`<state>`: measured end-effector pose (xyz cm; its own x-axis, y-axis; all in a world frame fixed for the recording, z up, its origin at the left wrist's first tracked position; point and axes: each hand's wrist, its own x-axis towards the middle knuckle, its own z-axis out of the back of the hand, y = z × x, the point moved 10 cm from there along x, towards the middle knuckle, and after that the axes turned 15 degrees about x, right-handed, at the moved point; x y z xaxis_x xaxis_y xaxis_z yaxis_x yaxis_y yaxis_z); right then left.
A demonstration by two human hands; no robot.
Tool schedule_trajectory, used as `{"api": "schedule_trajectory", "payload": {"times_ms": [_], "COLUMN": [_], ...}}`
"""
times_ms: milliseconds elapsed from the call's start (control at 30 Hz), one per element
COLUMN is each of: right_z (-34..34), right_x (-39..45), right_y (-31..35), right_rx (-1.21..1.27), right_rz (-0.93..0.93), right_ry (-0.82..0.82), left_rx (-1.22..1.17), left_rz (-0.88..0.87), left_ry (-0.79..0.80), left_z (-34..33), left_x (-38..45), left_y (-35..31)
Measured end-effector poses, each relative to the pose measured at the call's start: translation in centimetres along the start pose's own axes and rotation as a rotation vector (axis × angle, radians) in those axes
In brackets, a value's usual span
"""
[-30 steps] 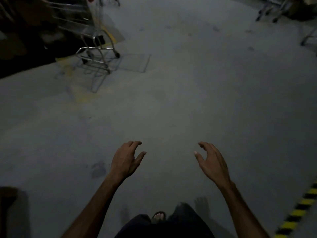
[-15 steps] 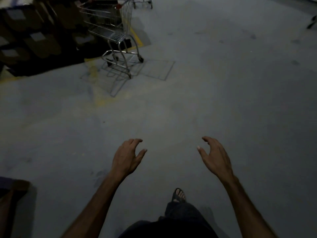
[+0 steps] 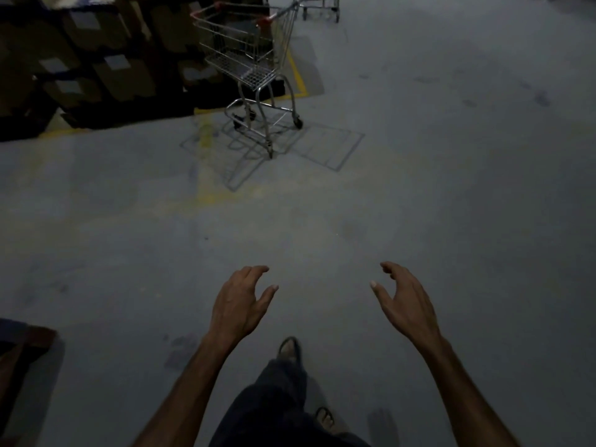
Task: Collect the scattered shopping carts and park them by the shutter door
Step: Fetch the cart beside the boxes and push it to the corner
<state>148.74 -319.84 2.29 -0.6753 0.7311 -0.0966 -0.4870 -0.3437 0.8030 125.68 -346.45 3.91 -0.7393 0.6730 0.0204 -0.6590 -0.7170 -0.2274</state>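
Shopping cart (image 3: 254,75) sits ahead-left of you on the grey floor (image 3: 451,188), against the stacked cardboard boxes (image 3: 96,59) and across the yellow floor line (image 3: 298,79), well apart from your hands. Red-tipped handle faces right, so approach from that side, I'd guess. A second cart (image 3: 319,4) is cut off at the top edge. No shutter door visible. Left hand (image 3: 240,304) and right hand (image 3: 404,301) are out front, fingers spread, loosely curled, holding nothing, likely pre-shaped for the handle.
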Motion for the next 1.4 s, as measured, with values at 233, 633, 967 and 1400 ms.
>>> {"api": "schedule_trajectory", "payload": {"times_ms": [233, 633, 967, 1400], "right_z": [-0.4, 2.4, 4.5, 10.8], "right_x": [12.1, 33.4, 50.7, 78.5], "right_y": [0.2, 3.6, 1.9, 3.3], "right_rx": [-0.026, 0.001, 0.024, 0.001], "right_rz": [0.014, -0.031, -0.025, 0.091], "right_ry": [0.017, -0.090, -0.080, 0.008], "left_rx": [-0.049, -0.040, -0.020, -0.020], "left_rz": [0.034, -0.101, -0.103, -0.002], "left_ry": [-0.015, 0.006, -0.007, -0.063], "left_z": [-2.3, -2.4, -4.4, -4.0], "left_x": [11.3, 36.5, 54.2, 77.3], "left_y": [0.1, -3.4, -6.3, -14.3]}}
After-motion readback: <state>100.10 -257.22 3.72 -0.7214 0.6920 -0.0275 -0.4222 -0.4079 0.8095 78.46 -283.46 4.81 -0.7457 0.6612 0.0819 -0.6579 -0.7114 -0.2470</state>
